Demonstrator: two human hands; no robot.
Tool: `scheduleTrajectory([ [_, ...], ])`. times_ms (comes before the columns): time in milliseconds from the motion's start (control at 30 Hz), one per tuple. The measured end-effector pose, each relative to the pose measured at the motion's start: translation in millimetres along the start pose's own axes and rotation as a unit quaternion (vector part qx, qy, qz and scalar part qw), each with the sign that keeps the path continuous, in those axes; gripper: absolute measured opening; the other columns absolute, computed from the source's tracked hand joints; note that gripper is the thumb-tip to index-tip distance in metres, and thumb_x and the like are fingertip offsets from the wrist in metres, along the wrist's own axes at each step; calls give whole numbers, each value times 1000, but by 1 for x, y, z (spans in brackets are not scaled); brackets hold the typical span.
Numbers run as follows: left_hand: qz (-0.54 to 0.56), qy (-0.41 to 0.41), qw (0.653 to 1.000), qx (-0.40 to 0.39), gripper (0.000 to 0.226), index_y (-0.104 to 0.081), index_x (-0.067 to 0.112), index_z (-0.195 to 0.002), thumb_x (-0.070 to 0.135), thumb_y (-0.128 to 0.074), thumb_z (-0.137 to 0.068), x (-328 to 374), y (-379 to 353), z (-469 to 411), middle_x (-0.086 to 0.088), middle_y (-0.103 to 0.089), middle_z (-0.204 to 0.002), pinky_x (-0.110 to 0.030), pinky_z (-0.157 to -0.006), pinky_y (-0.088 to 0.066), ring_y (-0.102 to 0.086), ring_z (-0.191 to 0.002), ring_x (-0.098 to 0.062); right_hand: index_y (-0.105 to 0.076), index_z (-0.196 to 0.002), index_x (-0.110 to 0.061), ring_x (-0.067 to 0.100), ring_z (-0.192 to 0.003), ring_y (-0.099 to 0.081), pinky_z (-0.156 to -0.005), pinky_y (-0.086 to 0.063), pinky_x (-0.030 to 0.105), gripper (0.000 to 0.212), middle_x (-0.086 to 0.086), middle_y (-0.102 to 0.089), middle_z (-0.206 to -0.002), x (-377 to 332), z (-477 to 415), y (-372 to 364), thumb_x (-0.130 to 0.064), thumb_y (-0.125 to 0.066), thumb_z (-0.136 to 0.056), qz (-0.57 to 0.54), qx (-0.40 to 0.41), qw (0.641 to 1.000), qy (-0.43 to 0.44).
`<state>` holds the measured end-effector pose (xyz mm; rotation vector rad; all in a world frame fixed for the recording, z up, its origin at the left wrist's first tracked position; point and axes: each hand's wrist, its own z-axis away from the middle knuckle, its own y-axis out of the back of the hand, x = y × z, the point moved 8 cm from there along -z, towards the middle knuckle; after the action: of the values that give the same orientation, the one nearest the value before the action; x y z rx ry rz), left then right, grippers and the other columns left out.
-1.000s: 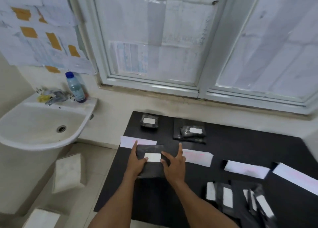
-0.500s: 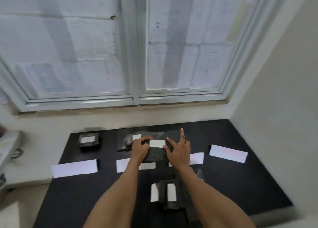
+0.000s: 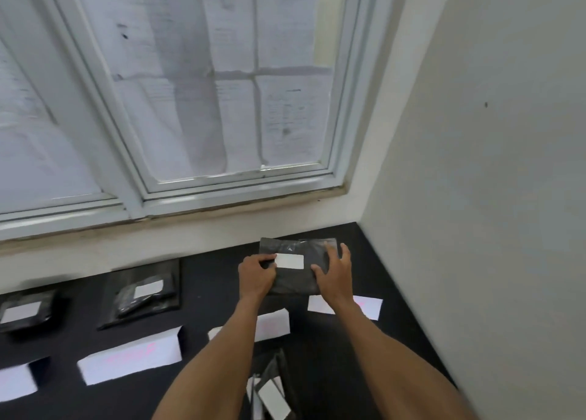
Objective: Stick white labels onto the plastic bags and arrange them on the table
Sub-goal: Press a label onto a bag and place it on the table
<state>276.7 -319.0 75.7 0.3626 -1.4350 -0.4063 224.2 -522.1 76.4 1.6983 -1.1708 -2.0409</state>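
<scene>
L hand (image 3: 255,277) pinches black bag (image 3: 296,283) at left edge, white label (image 3: 290,261) just beside the pinch. R hand (image 3: 336,275) presses right side, fingers spread.

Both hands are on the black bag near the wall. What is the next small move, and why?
Probably set the black bag flat on the table behind the right paper slip, then let go with the left hand and the right hand. Its white label is already on, and the middle bag and the left bag lie labelled in the same back row.
</scene>
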Motion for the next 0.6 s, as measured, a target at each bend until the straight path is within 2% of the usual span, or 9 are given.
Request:
scheduleTrajectory([
  [133, -4, 19, 1000, -19, 24, -74, 12, -107, 6, -62, -87, 8, -32, -18, -10, -71, -111, -33, -95, -52, -64, -103, -21, -38, -142, -14, 26, -127, -42, -106, -37, 31, 59, 13, -39, -138, 25, -26, 14, -12, -63, -88, -42, -15, 998, -34],
  [233, 0, 44, 998, -35, 30, -74, 12, -108, 1, -55, -88, 11, -51, -34, -12, -69, -115, -24, -89, -48, -61, -107, -23, -39, -142, -15, 26, -120, -50, -101, -39, 29, 57, 14, -50, -127, 43, -48, 16, -3, -57, -89, -65, -24, 996, -65],
  [333, -9, 69, 994, -88, 43, -70, 13, -115, -4, -45, -84, 9, -77, -52, -12, -66, -120, -24, -87, -47, -59, -111, -25, -36, -144, -16, 26, -119, -50, -103, -41, 31, 62, 14, -50, -129, 60, -70, 18, 7, -46, -87, -69, -37, 993, -90],
  [467, 7, 107, 985, -134, 51, -67, 13, -119, -7, -40, -81, 3, -118, -73, -15, -64, -120, -30, -91, -50, -60, -108, -29, -31, -147, -16, 28, -125, -47, -105, -41, 32, 70, 14, -46, -137, 81, -100, 22, 5, -45, -82, -78, -81, 988, -109],
  [600, 20, 133, 977, -164, 56, -66, 19, -119, 1, -42, -72, -17, -168, -108, -18, -64, -120, -45, -97, -51, -61, -109, -35, -27, -148, -20, 27, -121, -53, -101, -47, 39, 78, 13, -47, -140, 115, -141, 14, 1, -48, -76, -90, -117, 980, -136],
])
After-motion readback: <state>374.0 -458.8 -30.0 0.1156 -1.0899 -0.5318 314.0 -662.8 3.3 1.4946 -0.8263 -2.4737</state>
